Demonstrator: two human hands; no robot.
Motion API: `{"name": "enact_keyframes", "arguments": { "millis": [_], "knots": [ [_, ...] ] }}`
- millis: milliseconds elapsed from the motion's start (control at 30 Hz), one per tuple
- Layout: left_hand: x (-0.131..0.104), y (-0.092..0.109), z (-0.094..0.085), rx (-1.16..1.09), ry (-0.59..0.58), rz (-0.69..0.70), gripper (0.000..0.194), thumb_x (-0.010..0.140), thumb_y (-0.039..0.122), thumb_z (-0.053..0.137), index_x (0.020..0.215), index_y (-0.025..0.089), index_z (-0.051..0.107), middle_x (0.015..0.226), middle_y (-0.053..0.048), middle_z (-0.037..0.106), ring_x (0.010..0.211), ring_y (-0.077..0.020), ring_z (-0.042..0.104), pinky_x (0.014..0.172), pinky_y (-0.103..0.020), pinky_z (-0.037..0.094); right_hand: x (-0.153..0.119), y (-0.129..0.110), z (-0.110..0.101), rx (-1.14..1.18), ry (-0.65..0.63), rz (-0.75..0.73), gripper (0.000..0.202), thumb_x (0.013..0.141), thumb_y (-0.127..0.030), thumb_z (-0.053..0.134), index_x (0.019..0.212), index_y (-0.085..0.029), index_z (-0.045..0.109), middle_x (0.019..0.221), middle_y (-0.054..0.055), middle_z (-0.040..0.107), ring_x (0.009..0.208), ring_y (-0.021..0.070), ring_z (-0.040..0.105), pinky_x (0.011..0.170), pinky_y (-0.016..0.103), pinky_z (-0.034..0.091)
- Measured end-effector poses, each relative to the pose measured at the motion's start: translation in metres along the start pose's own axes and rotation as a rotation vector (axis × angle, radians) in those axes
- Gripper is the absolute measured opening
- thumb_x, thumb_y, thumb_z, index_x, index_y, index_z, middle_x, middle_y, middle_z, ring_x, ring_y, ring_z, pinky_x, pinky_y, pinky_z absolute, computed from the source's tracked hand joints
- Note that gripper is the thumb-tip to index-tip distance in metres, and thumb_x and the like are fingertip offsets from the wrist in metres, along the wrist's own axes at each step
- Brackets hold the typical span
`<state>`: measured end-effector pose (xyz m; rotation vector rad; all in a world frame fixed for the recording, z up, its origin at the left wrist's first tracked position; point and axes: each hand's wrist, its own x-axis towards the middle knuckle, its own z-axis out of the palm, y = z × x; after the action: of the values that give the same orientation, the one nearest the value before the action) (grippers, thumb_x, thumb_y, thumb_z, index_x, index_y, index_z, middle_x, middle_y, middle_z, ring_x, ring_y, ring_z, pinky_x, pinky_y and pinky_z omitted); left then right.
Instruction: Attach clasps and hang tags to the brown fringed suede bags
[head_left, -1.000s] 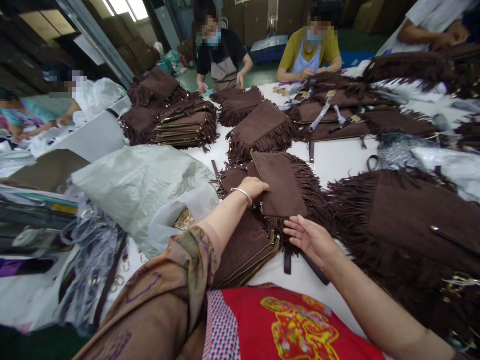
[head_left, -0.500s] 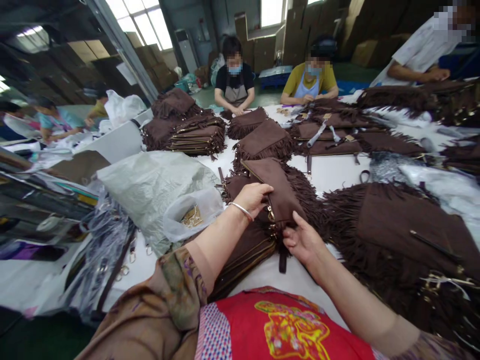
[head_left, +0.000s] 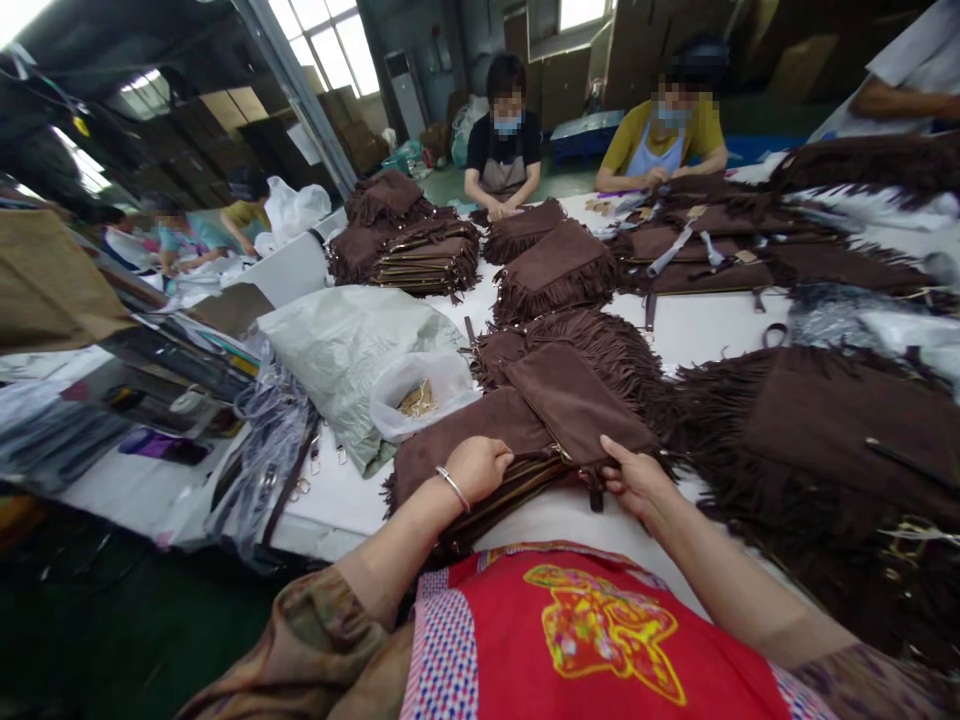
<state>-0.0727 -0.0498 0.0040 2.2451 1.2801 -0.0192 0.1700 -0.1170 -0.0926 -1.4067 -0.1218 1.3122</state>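
A dark brown fringed zip pouch lies aslant over the right end of a stack of similar pouches. My right hand grips its near right corner, thumb on top and fingers underneath, beside a short dangling strap. The zip edge of this pouch faces me. Over the front of the stack is my left hand, a bracelet on its wrist. Its fingers are curled closed; whatever may be between them is hidden.
A white bag of gold-coloured hardware sits left of the stack, against a large pale plastic bag. More fringed pouches lie to the right and in piles farther back. Several people sit or stand around the tables.
The pouch was raised and tilted between both hands; now it rests flatter on the stack. My left hand has let go of it and moved down and left. My view has turned left.
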Motion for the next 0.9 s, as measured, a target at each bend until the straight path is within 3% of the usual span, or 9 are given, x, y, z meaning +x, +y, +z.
{"name": "enact_keyframes", "arguments": {
  "millis": [200, 400, 567, 700, 800, 900],
  "knots": [
    [-0.022, 0.003, 0.014, 0.2, 0.124, -0.004, 0.034, 0.094, 0.037, 0.043, 0.09, 0.02, 0.073, 0.093, -0.009, 0.072, 0.089, -0.0213, 0.065, 0.081, -0.03, 0.046, -0.012, 0.014, -0.023, -0.147, 0.041, -0.084, 0.043, 0.065, -0.047, 0.079, 0.084, -0.016, 0.057, 0.072, 0.002, 0.065, 0.042, 0.0079, 0.049, 0.031, 0.016, 0.024],
    [-0.018, -0.002, 0.012, 0.226, 0.138, -0.021, 0.032, 0.094, 0.037, 0.045, 0.089, 0.021, 0.071, 0.091, -0.008, 0.072, 0.087, -0.0213, 0.065, 0.077, -0.03, 0.046, -0.041, 0.027, -0.041, -0.42, 0.235, -0.356, 0.067, 0.071, -0.05, 0.071, 0.127, -0.017, 0.054, 0.089, 0.005, 0.07, 0.052, 0.0117, 0.056, 0.05, 0.025, 0.043],
    [-0.013, -0.009, 0.014, 0.175, 0.157, 0.006, 0.029, 0.093, 0.036, 0.046, 0.088, 0.021, 0.07, 0.09, -0.007, 0.072, 0.084, -0.02, 0.065, 0.074, -0.029, 0.045, -0.064, 0.039, -0.044, -0.665, 0.137, -0.326, 0.046, 0.078, -0.053, 0.06, 0.101, -0.015, 0.071, 0.063, 0.003, 0.065, 0.057, 0.0192, 0.058, 0.059, 0.032, 0.046],
    [-0.002, -0.009, 0.012, 0.166, 0.177, 0.006, 0.028, 0.092, 0.035, 0.046, 0.087, 0.02, 0.07, 0.089, -0.007, 0.072, 0.084, -0.0199, 0.065, 0.075, -0.029, 0.045, -0.065, 0.047, -0.029, -0.69, 0.008, -0.497, 0.034, 0.079, -0.046, 0.062, 0.098, -0.02, 0.073, 0.087, 0.006, 0.071, 0.076, 0.0214, 0.062, 0.074, 0.034, 0.048],
    [0.006, -0.011, 0.012, 0.171, 0.188, 0.012, 0.028, 0.092, 0.034, 0.047, 0.086, 0.019, 0.07, 0.088, -0.007, 0.071, 0.083, -0.0202, 0.065, 0.075, -0.029, 0.046, -0.058, 0.052, -0.015, -0.755, -0.024, -0.587, 0.037, 0.077, -0.043, 0.065, 0.105, -0.02, 0.071, 0.082, 0.005, 0.068, 0.071, 0.02, 0.059, 0.069, 0.033, 0.046],
    [0.008, -0.015, 0.013, 0.157, 0.208, 0.025, 0.025, 0.092, 0.032, 0.048, 0.088, 0.019, 0.069, 0.087, -0.007, 0.07, 0.083, -0.0201, 0.065, 0.076, -0.03, 0.047, -0.052, 0.05, -0.008, -0.831, -0.023, -0.638, 0.027, 0.076, -0.042, 0.067, 0.09, -0.02, 0.073, 0.08, 0.005, 0.065, 0.075, 0.0209, 0.058, 0.072, 0.034, 0.045]
  ]
}}
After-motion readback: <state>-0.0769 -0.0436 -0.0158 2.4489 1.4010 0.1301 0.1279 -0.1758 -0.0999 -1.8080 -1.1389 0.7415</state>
